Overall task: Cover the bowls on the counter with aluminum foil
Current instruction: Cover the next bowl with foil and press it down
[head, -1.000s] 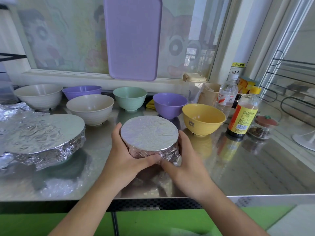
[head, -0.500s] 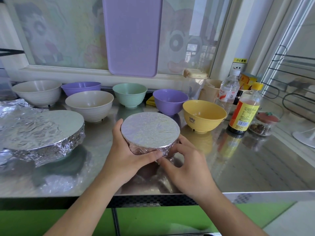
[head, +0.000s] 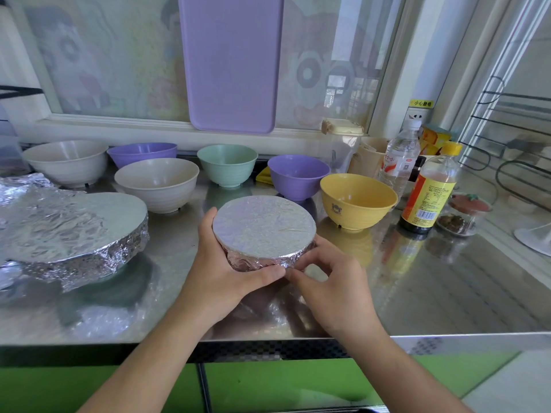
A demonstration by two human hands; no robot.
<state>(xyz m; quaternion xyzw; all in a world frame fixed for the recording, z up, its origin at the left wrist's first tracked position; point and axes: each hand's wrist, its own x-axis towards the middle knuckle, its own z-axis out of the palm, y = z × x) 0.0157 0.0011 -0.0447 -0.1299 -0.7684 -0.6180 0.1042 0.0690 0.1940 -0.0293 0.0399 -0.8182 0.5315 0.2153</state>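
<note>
Fingers [head: 208, 231] of your left hand [head: 220, 272] curl round the left side of the foil-covered bowl [head: 264, 231], thumb laid along its near lower edge. Your right hand [head: 337, 281] sits at the bowl's near right side, its thumb and fingertips [head: 320, 244] pinching the crinkled foil skirt under the rim. The bowl stands on the steel worktop [head: 447, 287] between your two hands, its foil top drawn flat and round.

Left of your left hand lies a larger foil-wrapped dish [head: 74, 231], with loose foil spreading off toward the frame edge. Beyond your fingers, uncovered bowls stand in two loose rows: a cream bowl [head: 156, 183] nearest, a second cream bowl [head: 65, 162] and a purple bowl [head: 142, 153] behind it, then a green bowl [head: 228, 163]. Directly past the covered bowl stands another purple bowl [head: 298, 175]. Just right of the covered bowl, and beyond your right hand, sits a yellow bowl [head: 357, 201]. Farther right stand a sauce bottle with a yellow cap [head: 429, 189] and a clear water bottle [head: 399, 156]. A lilac cutting board [head: 231, 61] leans against the window behind the bowls.
</note>
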